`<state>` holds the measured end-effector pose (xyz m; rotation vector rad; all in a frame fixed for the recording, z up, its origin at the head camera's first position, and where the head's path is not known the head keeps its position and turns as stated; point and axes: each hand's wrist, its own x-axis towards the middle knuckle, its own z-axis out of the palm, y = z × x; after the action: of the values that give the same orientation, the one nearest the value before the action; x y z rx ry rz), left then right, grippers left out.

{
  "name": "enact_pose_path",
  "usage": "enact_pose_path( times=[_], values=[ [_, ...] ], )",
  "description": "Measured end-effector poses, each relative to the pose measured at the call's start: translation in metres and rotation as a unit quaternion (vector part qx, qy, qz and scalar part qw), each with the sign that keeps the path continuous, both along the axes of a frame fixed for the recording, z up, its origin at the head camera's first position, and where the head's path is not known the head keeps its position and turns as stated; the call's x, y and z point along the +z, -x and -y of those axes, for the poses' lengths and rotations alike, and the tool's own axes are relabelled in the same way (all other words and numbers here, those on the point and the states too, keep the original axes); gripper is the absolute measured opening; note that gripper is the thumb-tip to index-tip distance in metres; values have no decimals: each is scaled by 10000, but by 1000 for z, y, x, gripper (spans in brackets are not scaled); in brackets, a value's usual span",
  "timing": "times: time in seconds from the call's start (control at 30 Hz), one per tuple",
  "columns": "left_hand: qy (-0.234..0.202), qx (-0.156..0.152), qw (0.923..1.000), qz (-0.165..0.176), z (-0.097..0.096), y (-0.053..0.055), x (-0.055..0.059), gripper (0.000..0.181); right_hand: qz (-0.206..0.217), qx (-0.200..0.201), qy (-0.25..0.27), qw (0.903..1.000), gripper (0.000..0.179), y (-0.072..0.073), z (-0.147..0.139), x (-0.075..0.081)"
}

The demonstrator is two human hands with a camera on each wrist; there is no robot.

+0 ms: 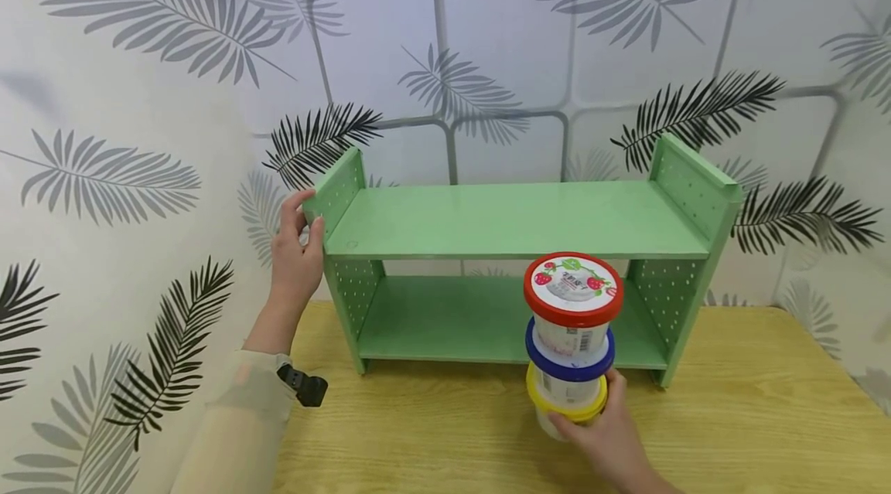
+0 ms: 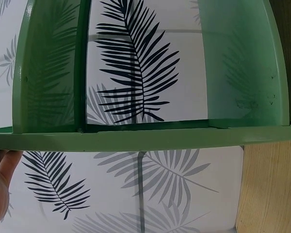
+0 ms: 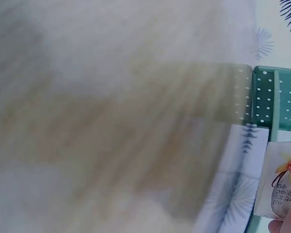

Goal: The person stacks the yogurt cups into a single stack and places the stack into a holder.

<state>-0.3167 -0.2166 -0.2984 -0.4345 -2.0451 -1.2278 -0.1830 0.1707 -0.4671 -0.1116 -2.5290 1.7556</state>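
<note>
At the left, a pale sleeve (image 1: 237, 424) reaches up and forward from the lower edge, with a black device (image 1: 302, 386) strapped at the wrist. The left hand (image 1: 295, 262) is raised against the left side panel of a green shelf (image 1: 515, 219), fingers bent over the panel's edge and thumb at its front; its grip is on that panel. In the left wrist view, only part of the hand shows, under the panel's edge.

The shelf stands on a wood-grain table (image 1: 418, 424), before a wall (image 1: 501, 38) papered with grey and black fronds. Two boards span its perforated sides.

Right of the middle, in front of the shelf, three tubs are stacked: a red-lidded tub (image 1: 574, 289) on top, a blue-lidded tub (image 1: 571, 361) between, and a yellow-lidded tub (image 1: 567, 410) lowest. The stack hides part of both boards; whether it touches the table cannot be told.

The right hand (image 1: 609, 432) comes from the lower right, its grip closed round the lowest tub, thumb towards the front. In the right wrist view, a blurred pale surface covers most of the scene.
</note>
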Motion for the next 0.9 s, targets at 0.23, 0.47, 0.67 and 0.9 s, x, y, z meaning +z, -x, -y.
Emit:
enact_pose_path(
  times=[0.23, 0.47, 0.67, 0.9],
  values=[
    [-26, -3, 10000, -19, 1, -1, -1, 39, -544, 70, -13, 9985, 98, 0, -2, 23],
    [-5, 39, 10000, -47, 1, 2, -1, 39, -1170, 22, -265, 9928, 94, 2, -2, 44],
    [40, 75, 9999, -57, 1, 3, -2, 38, -1320, 83, -349, 9906, 94, 6, -2, 60],
    [38, 24, 9999, -158, 3, 4, -3, 39, -1535, 205, -297, 9875, 94, 12, -2, 81]
  ],
)
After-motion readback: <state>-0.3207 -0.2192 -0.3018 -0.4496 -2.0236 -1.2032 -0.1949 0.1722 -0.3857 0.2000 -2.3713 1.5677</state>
